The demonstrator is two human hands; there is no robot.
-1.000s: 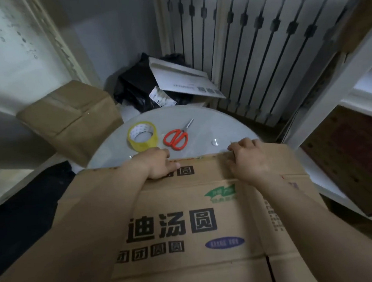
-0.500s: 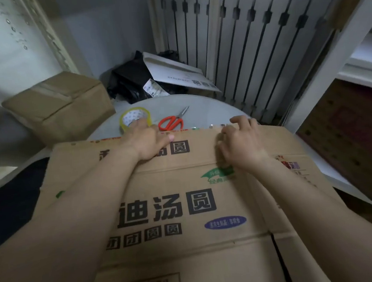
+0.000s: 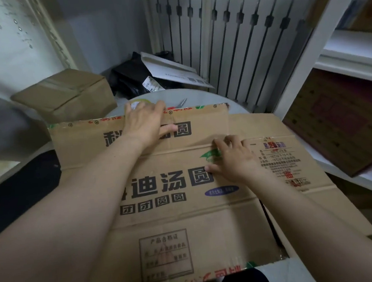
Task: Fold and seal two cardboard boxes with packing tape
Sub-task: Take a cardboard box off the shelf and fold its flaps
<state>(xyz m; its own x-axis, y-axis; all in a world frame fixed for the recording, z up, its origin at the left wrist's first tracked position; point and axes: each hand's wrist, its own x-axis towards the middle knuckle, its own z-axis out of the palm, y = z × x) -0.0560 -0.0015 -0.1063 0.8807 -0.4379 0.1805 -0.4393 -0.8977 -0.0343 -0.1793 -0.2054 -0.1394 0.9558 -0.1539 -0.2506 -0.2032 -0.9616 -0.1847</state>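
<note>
Cardboard box [image 3: 187, 219], flattened and printed with large dark characters, lies across the round grey table [image 3: 201, 96] right in front of you, its near edge reaching your lap. Your left hand [image 3: 147, 121] grips the far flap: the fingers hook over its far edge while the thumb lies flat on the printed face, and that flap stands tilted up from the rest of the sheet. Your right hand [image 3: 236, 159] holds nothing; its spread fingertips press down on the panel just beside the crease under that flap, over a green logo. Behind your left fingers the yellowish tape roll [image 3: 138, 104] is mostly hidden, and only the metal tips of the scissors [image 3: 182, 102] show past the flap's edge. Off the table to your left sits a closed brown box [image 3: 66, 95] with a tape strip across its top. A black bag [image 3: 128, 78] and a white envelope [image 3: 170, 72] lie beyond the table, against the white radiator [image 3: 238, 35].
</note>
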